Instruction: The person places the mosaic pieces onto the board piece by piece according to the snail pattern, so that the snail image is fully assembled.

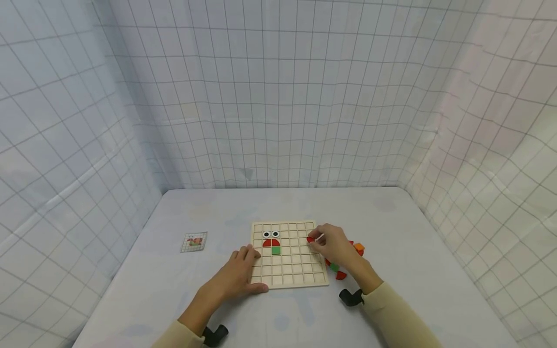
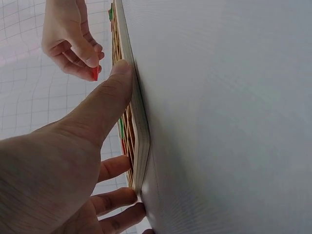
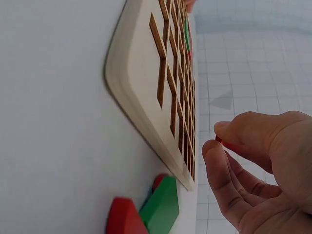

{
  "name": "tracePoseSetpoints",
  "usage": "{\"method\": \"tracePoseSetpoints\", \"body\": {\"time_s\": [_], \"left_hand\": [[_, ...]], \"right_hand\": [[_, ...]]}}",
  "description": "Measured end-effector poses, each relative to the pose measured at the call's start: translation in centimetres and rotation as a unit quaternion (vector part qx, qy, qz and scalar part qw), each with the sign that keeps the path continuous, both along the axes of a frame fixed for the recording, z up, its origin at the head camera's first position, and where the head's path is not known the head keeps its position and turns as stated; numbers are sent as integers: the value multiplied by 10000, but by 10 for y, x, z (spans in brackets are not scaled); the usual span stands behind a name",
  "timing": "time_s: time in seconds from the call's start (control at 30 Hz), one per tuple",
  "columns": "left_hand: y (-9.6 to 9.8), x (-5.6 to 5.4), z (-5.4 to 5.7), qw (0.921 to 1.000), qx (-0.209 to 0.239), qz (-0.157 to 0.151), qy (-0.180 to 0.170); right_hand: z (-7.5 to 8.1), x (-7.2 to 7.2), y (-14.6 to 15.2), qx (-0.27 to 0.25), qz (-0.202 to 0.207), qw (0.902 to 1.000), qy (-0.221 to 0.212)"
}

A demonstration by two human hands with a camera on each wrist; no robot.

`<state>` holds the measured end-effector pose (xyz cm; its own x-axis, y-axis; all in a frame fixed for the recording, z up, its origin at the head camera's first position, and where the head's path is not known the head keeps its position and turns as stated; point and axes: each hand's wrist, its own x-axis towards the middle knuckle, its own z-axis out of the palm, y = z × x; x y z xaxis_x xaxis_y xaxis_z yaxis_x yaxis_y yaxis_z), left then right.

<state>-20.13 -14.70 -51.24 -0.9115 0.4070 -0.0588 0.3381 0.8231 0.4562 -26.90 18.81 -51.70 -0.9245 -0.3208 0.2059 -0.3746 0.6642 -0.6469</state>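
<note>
A wooden grid board [image 1: 300, 266] lies flat on the table. Two black-and-white eye pieces [image 1: 271, 234] sit in its upper left cells, above two red quarter-round pieces [image 1: 271, 243] and a green square [image 1: 276, 250]. My left hand [image 1: 237, 270] rests around the board's near left corner, thumb along the front edge and fingers at the left side. Over the board's right side, my right hand [image 1: 332, 244] pinches a small red piece [image 1: 310, 239] between thumb and fingertip. In the left wrist view that red piece [image 2: 95, 73] is held off the board's surface.
Several loose red, green and orange pieces [image 1: 359, 246] lie right of the board, partly under the right forearm. A small picture card [image 1: 194, 241] with a coloured figure on a grid lies to the left. White gridded cloth [image 1: 278, 96] surrounds the table on the back and sides.
</note>
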Motion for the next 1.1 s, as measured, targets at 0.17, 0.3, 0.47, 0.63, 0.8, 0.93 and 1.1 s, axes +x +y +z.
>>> {"method": "tracePoseSetpoints", "body": {"time_s": [0.17, 0.3, 0.47, 0.63, 0.8, 0.93, 1.1], "left_hand": [[0, 1, 0, 10000, 28, 4, -9], [0, 2, 3, 10000, 68, 0, -23], [0, 2, 4, 10000, 98, -6, 18], [0, 1, 2, 9999, 88, 13, 58], [1, 1, 2, 9999, 96, 15, 53], [0, 1, 2, 10000, 77, 22, 34], [0, 1, 1, 10000, 88, 7, 20]], "right_hand": [[3, 6, -14, 80, 478, 9988, 61], [5, 10, -27, 87, 850, 9963, 22], [4, 14, -42, 290, 1074, 9938, -63], [2, 16, -53, 339, 1234, 9918, -46], [1, 19, -60, 191, 1470, 9890, 20], [-1, 20, -66, 196, 1473, 9889, 31], [-4, 21, -71, 270, 1413, 9896, -32]]}}
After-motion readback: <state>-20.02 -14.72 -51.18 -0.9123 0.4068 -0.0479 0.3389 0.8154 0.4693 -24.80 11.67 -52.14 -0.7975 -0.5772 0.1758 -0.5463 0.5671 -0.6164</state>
